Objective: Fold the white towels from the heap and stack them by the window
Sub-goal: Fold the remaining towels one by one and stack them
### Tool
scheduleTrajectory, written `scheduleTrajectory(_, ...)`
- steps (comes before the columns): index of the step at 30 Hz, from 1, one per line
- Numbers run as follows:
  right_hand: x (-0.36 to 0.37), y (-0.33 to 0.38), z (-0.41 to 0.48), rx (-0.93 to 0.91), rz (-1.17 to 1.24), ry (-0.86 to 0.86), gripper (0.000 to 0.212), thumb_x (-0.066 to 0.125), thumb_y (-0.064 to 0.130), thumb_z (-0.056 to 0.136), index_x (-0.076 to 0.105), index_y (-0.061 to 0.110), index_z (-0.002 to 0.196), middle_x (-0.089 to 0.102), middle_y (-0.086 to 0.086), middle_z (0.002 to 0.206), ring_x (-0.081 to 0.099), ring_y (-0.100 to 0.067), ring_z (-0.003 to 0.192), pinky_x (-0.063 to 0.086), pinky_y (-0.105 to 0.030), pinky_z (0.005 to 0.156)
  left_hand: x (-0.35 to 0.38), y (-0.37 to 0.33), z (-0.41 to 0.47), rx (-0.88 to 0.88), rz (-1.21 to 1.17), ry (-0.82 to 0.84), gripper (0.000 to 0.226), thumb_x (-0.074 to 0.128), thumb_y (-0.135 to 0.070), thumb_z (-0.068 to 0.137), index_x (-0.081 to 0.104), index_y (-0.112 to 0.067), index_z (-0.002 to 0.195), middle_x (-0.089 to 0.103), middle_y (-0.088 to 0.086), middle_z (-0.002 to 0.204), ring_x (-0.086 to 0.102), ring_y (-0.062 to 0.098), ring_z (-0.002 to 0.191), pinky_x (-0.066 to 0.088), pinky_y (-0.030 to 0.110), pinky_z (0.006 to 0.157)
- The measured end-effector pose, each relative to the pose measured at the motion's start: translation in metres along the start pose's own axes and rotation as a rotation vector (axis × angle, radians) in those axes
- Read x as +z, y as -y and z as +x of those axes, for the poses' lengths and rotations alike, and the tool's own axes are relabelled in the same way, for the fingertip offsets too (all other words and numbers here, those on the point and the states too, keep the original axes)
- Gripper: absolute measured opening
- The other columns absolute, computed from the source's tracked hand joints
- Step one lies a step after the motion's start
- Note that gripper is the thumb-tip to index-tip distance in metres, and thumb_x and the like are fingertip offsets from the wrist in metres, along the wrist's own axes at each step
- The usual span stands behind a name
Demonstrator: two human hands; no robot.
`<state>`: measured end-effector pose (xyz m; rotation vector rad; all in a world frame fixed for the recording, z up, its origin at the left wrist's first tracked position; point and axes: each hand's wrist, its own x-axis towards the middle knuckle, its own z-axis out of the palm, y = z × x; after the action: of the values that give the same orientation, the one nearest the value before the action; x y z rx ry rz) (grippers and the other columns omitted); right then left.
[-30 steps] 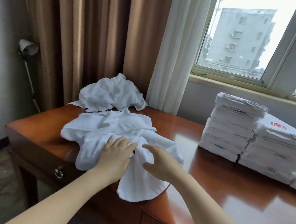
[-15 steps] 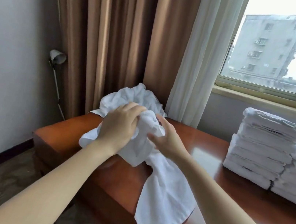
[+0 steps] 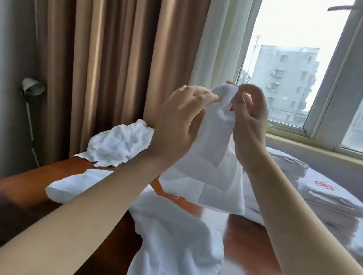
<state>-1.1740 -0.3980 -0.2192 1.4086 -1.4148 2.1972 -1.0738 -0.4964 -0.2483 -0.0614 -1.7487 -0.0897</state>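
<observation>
- The heap [image 3: 118, 144] is lying at 9 o'clock on the table [image 3: 252, 254].
- The left hand [image 3: 178, 122] and right hand [image 3: 248, 121], fingers curled, are pinching the top of the towel [image 3: 209, 165], which is hanging lengthwise from 12 to 6 o'clock.
- The folded stacks [image 3: 335, 202] are sitting at 3 o'clock.

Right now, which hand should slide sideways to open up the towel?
Probably the right hand: both pinch the towel at its top, but the heap lies toward the left hand, bare table rightward.
</observation>
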Motion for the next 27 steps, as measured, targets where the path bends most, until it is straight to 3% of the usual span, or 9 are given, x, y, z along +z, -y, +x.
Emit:
scheduleTrajectory(4, -0.040, 0.036, 0.001, -0.139, -0.057, -0.051, 0.022, 0.047, 0.001, 0.100, 0.050, 0.019, 0.089, 0.066, -0.011, 0.119, 0.066, -0.021, 0.103, 0.050, -0.028, 0.071, 0.030, -0.032, 0.012, 0.068, -0.161, -0.068, 0.031, 0.047, 0.002, 0.093, 0.064, -0.005, 0.118, 0.062, 0.013, 0.114, 0.058, 0.021, 0.107, 0.051, 0.033, 0.092)
scheduleTrajectory(8, -0.092, 0.046, -0.018, -0.156, -0.240, -0.084, 0.024, 0.049, 0.004, 0.098, 0.052, 0.025, 0.086, 0.067, -0.007, 0.117, 0.065, -0.023, 0.094, 0.051, -0.042, 0.070, 0.064, -0.068, -0.005, 0.057, -0.320, -0.036, 0.036, 0.048, 0.005, 0.093, 0.058, -0.014, 0.122, 0.062, 0.010, 0.116, 0.058, 0.019, 0.109, 0.050, 0.029, 0.094)
scheduleTrajectory(12, -0.150, 0.031, -0.059, -0.014, -0.423, -0.120, 0.028, 0.052, 0.006, 0.098, 0.052, 0.028, 0.081, 0.067, -0.010, 0.093, 0.054, -0.014, 0.070, 0.040, -0.029, 0.060, 0.096, -0.107, -0.049, -0.034, -0.451, 0.159, 0.031, 0.054, 0.004, 0.093, 0.065, -0.004, 0.121, 0.064, 0.011, 0.119, 0.061, 0.023, 0.110, 0.053, 0.035, 0.093)
scheduleTrajectory(14, -0.178, 0.018, -0.086, 0.104, -0.603, -0.100, 0.025, 0.053, 0.009, 0.097, 0.053, 0.028, 0.082, 0.060, 0.004, 0.076, 0.049, -0.001, 0.061, 0.037, -0.023, 0.057, 0.105, -0.126, -0.078, -0.105, -0.494, 0.308, 0.034, 0.056, 0.005, 0.089, 0.067, -0.006, 0.119, 0.065, 0.008, 0.118, 0.063, 0.025, 0.109, 0.053, 0.038, 0.091)
scheduleTrajectory(16, -0.201, 0.003, -0.115, 0.271, -0.803, 0.000, 0.017, 0.054, 0.015, 0.095, 0.054, 0.028, 0.084, 0.056, 0.012, 0.074, 0.053, -0.001, 0.066, 0.038, -0.023, 0.061, 0.112, -0.140, -0.109, -0.147, -0.446, 0.482, 0.034, 0.059, 0.002, 0.087, 0.070, -0.012, 0.116, 0.067, 0.004, 0.114, 0.063, 0.027, 0.105, 0.052, 0.042, 0.089)
scheduleTrajectory(19, -0.216, -0.020, -0.163, 0.505, -1.067, 0.214, 0.008, 0.053, 0.029, 0.093, 0.058, 0.033, 0.089, 0.062, 0.016, 0.081, 0.062, -0.012, 0.086, 0.045, -0.027, 0.072, 0.119, -0.150, -0.158, -0.179, -0.281, 0.764, 0.031, 0.059, -0.012, 0.088, 0.071, -0.022, 0.114, 0.065, -0.003, 0.114, 0.058, 0.022, 0.110, 0.034, 0.048, 0.110)
scheduleTrajectory(21, -0.212, -0.037, -0.188, 0.556, -1.069, 0.338, 0.021, 0.047, 0.023, 0.095, 0.065, 0.028, 0.104, 0.067, 0.009, 0.099, 0.062, -0.014, 0.102, 0.045, -0.027, 0.081, 0.120, -0.150, -0.184, -0.241, -0.215, 0.882, 0.027, 0.055, -0.023, 0.091, 0.068, -0.027, 0.115, 0.058, -0.011, 0.122, 0.050, 0.012, 0.119, 0.015, 0.051, 0.118)
scheduleTrajectory(24, -0.195, -0.057, -0.212, 0.605, -0.923, 0.447, 0.037, 0.040, 0.016, 0.098, 0.060, 0.019, 0.128, 0.061, 0.003, 0.130, 0.055, -0.014, 0.123, 0.042, -0.023, 0.095, 0.118, -0.136, -0.208, -0.340, -0.170, 0.965, 0.032, 0.053, -0.030, 0.093, 0.062, -0.032, 0.123, 0.048, -0.014, 0.138, 0.041, 0.010, 0.131, 0.006, 0.055, 0.118)
scheduleTrajectory(27, -0.179, -0.071, -0.219, 0.649, -0.873, 0.418, 0.044, 0.041, 0.020, 0.100, 0.047, 0.021, 0.143, 0.048, 0.006, 0.147, 0.044, -0.009, 0.135, 0.036, -0.027, 0.111, 0.111, -0.109, -0.219, -0.407, -0.201, 0.955, 0.035, 0.055, -0.027, 0.093, 0.060, -0.036, 0.127, 0.044, -0.016, 0.145, 0.037, 0.012, 0.135, 0.007, 0.059, 0.116)
